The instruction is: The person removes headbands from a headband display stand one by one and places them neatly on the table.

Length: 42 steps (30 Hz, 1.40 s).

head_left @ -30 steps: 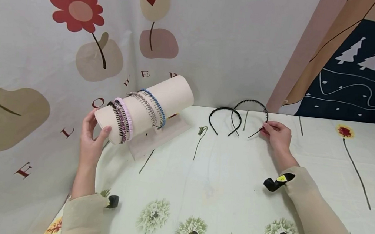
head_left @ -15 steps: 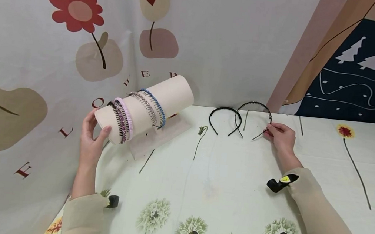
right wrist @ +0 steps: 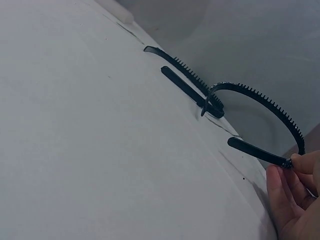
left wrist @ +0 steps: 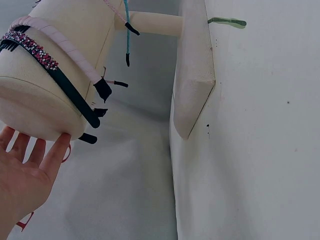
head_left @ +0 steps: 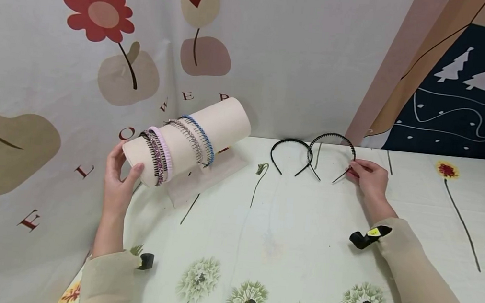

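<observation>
My left hand (head_left: 120,181) grips the near end of a cream cylindrical headband stand (head_left: 228,121), thumb on one side and fingers on the other. Several headbands circle its roll: a lilac wrapped headband (head_left: 162,149), a pink-beaded one (left wrist: 42,52) beside it, and a blue one (head_left: 202,136) farther along. Over at the right, my right hand (head_left: 369,182) pinches one arm of a black toothed headband (head_left: 335,135) between thumb and fingers. A second black headband (head_left: 275,147) lies on the table just left of it, and the held one overlaps it in the head view.
The stand's pale base (head_left: 209,182) rests on the table, joined to the roll by a short post (left wrist: 155,23). The table wears a white cloth (head_left: 295,242) printed with flowers. A printed curtain (head_left: 297,69) hangs right behind its back edge.
My right hand has moved a little to the right, carrying the black headband with it, so it overlaps the lying one less. My left hand and the stand have kept still.
</observation>
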Each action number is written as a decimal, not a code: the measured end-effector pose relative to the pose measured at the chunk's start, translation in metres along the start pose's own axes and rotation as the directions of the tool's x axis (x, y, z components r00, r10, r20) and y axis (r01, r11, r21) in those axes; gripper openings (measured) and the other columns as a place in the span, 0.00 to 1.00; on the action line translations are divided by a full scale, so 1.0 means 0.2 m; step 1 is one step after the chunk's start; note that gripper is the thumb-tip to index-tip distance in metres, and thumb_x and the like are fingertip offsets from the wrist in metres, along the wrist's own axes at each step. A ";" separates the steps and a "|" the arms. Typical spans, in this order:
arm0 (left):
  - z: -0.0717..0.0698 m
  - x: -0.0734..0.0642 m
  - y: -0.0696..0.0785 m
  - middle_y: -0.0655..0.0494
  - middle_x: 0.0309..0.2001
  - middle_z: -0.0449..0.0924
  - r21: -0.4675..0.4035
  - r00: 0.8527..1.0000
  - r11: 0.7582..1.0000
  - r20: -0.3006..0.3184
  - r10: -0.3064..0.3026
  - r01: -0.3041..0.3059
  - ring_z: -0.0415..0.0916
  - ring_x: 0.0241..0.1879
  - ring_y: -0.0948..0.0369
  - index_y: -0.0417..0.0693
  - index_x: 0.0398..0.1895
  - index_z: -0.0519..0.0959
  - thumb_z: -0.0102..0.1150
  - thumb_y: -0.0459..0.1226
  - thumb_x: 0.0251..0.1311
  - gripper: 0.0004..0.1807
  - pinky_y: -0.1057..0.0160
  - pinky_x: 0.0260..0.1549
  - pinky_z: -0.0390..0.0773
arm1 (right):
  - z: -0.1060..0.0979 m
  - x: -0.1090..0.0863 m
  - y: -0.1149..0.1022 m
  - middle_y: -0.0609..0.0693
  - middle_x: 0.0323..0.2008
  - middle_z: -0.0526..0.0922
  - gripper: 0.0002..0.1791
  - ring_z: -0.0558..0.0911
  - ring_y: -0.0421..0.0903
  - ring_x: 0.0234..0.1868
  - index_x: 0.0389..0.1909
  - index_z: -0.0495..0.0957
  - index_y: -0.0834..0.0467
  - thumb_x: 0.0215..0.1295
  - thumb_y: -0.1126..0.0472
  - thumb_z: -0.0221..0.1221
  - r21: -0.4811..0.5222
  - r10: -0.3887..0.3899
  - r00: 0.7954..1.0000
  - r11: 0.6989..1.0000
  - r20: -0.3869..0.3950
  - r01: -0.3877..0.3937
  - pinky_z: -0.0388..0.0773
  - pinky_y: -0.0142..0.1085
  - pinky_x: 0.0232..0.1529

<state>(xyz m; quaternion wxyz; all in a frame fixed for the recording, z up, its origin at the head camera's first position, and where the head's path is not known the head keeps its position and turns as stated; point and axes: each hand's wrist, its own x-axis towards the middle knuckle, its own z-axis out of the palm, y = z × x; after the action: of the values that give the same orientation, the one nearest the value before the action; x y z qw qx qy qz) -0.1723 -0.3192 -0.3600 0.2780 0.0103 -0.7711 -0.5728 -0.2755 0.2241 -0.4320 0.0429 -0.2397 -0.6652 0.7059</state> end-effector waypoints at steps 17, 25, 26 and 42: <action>0.00 0.00 0.00 0.64 0.70 0.63 0.023 1.000 1.000 0.006 -0.004 0.004 0.58 0.74 0.59 0.51 0.75 0.61 0.58 0.33 0.64 0.35 0.59 0.72 0.60 | -0.06 0.03 -0.01 0.34 0.23 0.80 0.03 0.83 0.27 0.23 0.39 0.79 0.51 0.68 0.62 0.60 -0.003 -0.006 1.000 1.000 0.020 0.006 0.81 0.21 0.31; 0.00 0.00 0.00 0.64 0.70 0.64 0.024 1.000 1.000 0.007 -0.005 0.005 0.57 0.74 0.59 0.51 0.74 0.61 0.58 0.32 0.64 0.35 0.60 0.71 0.62 | -0.06 0.04 -0.01 0.34 0.25 0.79 0.05 0.82 0.26 0.24 0.43 0.79 0.53 0.69 0.60 0.60 -0.059 0.006 1.000 0.998 0.017 -0.005 0.81 0.21 0.32; 0.00 0.00 0.00 0.64 0.70 0.64 0.023 1.000 1.000 0.008 -0.007 0.007 0.57 0.74 0.59 0.51 0.74 0.61 0.57 0.32 0.64 0.35 0.59 0.72 0.61 | -0.06 0.04 0.00 0.34 0.26 0.79 0.06 0.82 0.26 0.24 0.44 0.79 0.53 0.69 0.60 0.60 -0.068 0.008 1.000 0.998 0.016 -0.007 0.82 0.22 0.33; 0.00 0.00 0.01 0.63 0.72 0.62 0.027 1.000 0.999 0.005 -0.030 0.030 0.57 0.75 0.60 0.53 0.75 0.61 0.58 0.33 0.64 0.35 0.54 0.75 0.57 | -0.06 0.05 0.01 0.32 0.22 0.79 0.02 0.82 0.26 0.24 0.41 0.78 0.50 0.71 0.60 0.58 -0.120 -0.001 1.000 0.993 0.022 0.004 0.82 0.22 0.33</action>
<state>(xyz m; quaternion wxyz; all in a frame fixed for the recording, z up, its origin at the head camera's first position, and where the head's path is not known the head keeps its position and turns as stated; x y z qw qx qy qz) -0.1710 -0.3185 -0.3590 0.2670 0.0240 -0.7794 -0.5663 -0.2789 0.2394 -0.4359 0.0223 -0.2334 -0.7070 0.6672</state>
